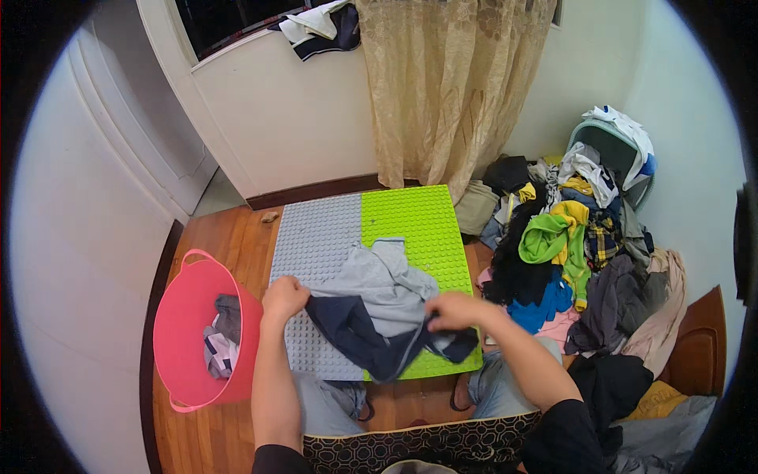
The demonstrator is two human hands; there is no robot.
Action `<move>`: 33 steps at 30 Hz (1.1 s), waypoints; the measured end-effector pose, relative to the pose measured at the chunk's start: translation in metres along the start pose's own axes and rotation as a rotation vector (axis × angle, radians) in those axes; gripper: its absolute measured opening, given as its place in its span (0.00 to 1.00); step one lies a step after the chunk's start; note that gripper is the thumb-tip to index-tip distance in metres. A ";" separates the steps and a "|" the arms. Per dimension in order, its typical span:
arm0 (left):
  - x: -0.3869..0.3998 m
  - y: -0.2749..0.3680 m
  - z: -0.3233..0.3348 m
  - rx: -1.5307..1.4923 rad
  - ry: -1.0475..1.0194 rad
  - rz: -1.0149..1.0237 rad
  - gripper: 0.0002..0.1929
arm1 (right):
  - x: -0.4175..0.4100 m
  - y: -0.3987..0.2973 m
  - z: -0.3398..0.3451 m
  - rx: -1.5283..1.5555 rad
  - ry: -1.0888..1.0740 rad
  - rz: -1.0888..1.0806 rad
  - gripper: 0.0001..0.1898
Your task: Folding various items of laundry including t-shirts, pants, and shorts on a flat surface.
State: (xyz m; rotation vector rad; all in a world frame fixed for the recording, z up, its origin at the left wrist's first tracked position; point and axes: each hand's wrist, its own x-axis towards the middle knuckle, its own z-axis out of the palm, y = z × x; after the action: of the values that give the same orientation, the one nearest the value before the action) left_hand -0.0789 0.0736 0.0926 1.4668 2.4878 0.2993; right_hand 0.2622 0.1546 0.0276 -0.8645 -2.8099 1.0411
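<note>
A light grey and navy garment (388,290) lies crumpled across a studded table top, half grey (314,237) and half lime green (414,213). My left hand (286,298) grips its left edge, where grey fabric meets navy. On the other side, my right hand (455,310) has its fingers closed on a dark part of the cloth. Some navy fabric hangs a little past the table's near edge. Folds hide the garment's full shape.
To the left, a pink two-handled basket (204,332) holds a few clothes. A large clothes heap (551,237) spreads on the right beside a tipped grey-green basket (642,198). Behind the table hangs a beige curtain (450,89). More clothing (320,29) drapes over the window sill.
</note>
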 end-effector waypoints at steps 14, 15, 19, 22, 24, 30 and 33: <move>0.003 0.019 0.025 -0.098 0.441 0.304 0.16 | -0.008 0.075 -0.044 0.646 0.949 0.429 0.04; 0.001 0.031 0.032 -0.137 0.353 0.421 0.16 | -0.002 0.082 -0.032 0.459 0.923 0.355 0.05; -0.004 0.054 0.063 -0.095 0.230 0.750 0.16 | 0.023 0.010 -0.017 0.237 0.663 0.245 0.08; -0.001 0.052 0.091 0.158 0.223 0.758 0.13 | 0.051 -0.018 0.005 0.075 0.703 0.010 0.10; 0.006 0.052 0.098 0.190 0.131 0.724 0.11 | 0.054 -0.019 0.019 -0.055 0.793 -0.197 0.11; -0.017 0.049 0.059 0.133 -0.544 0.531 0.10 | 0.062 0.000 -0.007 -0.336 0.563 0.313 0.10; -0.035 0.039 0.032 0.211 -0.933 0.602 0.12 | 0.041 0.009 -0.059 -0.005 1.244 0.486 0.09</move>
State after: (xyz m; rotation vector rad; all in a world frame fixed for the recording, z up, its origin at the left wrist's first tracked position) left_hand -0.0202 0.0635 0.0773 1.8323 1.3511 -0.4719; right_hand 0.2442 0.2160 0.0617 -1.5141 -1.5785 0.2535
